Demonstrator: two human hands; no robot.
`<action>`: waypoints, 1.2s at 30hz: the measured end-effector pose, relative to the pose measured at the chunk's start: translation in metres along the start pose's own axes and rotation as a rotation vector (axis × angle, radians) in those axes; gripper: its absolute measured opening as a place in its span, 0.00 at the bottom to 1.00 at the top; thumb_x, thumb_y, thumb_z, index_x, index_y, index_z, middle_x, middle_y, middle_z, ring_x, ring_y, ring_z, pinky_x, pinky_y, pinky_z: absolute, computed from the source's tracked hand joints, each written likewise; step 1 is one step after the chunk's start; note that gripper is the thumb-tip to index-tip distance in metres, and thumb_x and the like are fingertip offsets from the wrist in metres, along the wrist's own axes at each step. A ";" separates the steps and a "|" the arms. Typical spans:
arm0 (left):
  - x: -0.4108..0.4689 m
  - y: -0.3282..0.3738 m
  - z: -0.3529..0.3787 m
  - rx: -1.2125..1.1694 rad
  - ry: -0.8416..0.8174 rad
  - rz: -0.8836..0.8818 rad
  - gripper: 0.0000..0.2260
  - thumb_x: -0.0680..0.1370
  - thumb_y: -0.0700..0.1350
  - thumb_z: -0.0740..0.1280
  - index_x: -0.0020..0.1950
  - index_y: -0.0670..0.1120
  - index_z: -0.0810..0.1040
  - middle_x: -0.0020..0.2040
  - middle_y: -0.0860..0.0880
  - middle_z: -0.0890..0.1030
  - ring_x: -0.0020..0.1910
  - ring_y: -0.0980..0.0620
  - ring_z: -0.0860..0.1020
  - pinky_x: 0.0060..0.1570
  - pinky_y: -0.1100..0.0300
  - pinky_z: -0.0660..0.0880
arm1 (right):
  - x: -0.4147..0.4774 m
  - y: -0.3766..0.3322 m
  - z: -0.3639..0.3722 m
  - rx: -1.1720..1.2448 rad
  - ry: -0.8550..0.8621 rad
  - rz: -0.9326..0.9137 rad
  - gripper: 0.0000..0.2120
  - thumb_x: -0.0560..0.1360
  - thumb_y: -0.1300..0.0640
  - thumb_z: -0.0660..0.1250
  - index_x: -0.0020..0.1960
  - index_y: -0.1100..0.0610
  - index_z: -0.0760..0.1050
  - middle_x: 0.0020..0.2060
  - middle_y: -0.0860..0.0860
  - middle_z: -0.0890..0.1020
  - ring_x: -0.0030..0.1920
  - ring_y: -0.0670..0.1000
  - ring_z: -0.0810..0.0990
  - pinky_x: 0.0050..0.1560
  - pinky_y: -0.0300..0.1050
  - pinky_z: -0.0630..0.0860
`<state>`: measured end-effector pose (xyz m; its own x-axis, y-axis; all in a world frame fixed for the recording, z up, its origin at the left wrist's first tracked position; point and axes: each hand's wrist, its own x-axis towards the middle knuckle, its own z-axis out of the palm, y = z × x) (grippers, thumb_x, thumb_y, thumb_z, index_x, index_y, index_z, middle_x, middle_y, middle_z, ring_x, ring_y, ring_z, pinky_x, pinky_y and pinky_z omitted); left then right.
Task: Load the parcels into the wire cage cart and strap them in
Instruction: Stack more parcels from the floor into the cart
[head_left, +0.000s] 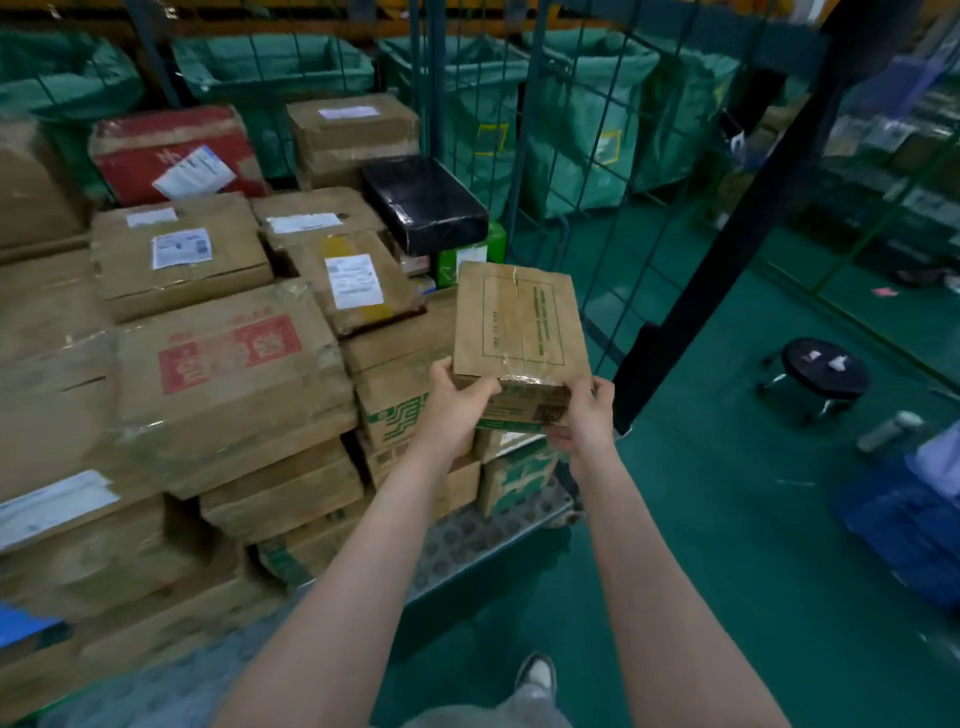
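Note:
A small brown cardboard parcel (522, 332) with green print and clear tape is held out in front of me, over the right end of the stack. My left hand (457, 400) grips its near left corner, and my right hand (584, 415) grips its near right corner. Under it the wire cage cart (519, 104) holds several stacked brown boxes (223, 364), a red parcel (171, 150) and a black parcel (426, 202). The cart's metal base plate (467, 540) shows at the front. No strap is visible.
Green sacks (582, 119) hang behind the cage mesh. A dark post (727, 249) slants down at the right of the cart. On the green floor stand a black stool (823, 369), a bottle (888, 431) and a blue crate (904, 525). My shoe (537, 673) is below.

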<state>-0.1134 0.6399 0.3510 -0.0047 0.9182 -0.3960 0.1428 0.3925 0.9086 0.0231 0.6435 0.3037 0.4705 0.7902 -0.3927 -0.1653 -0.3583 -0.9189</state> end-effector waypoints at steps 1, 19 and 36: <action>0.008 0.007 0.009 -0.024 0.014 -0.011 0.26 0.78 0.43 0.64 0.72 0.47 0.57 0.48 0.54 0.73 0.41 0.59 0.71 0.38 0.62 0.68 | 0.013 -0.006 -0.002 -0.013 -0.003 -0.008 0.11 0.80 0.52 0.53 0.61 0.53 0.62 0.42 0.52 0.74 0.43 0.55 0.74 0.36 0.43 0.71; 0.160 0.073 0.075 -0.178 0.184 -0.062 0.33 0.75 0.44 0.66 0.75 0.50 0.51 0.56 0.49 0.70 0.54 0.49 0.71 0.52 0.55 0.70 | 0.165 -0.061 0.031 -0.026 -0.194 0.094 0.11 0.79 0.52 0.57 0.58 0.54 0.59 0.50 0.58 0.76 0.45 0.57 0.78 0.30 0.41 0.73; 0.329 0.095 0.024 0.073 0.213 -0.200 0.33 0.74 0.48 0.65 0.76 0.52 0.54 0.71 0.43 0.60 0.67 0.42 0.64 0.63 0.51 0.68 | 0.228 -0.065 0.139 -0.180 -0.164 0.343 0.24 0.80 0.47 0.57 0.71 0.57 0.54 0.49 0.54 0.72 0.49 0.57 0.79 0.49 0.51 0.79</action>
<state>-0.0779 0.9781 0.3042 -0.2461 0.8164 -0.5224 0.1889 0.5690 0.8003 0.0208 0.9161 0.2684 0.2683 0.6731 -0.6891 -0.1278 -0.6841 -0.7181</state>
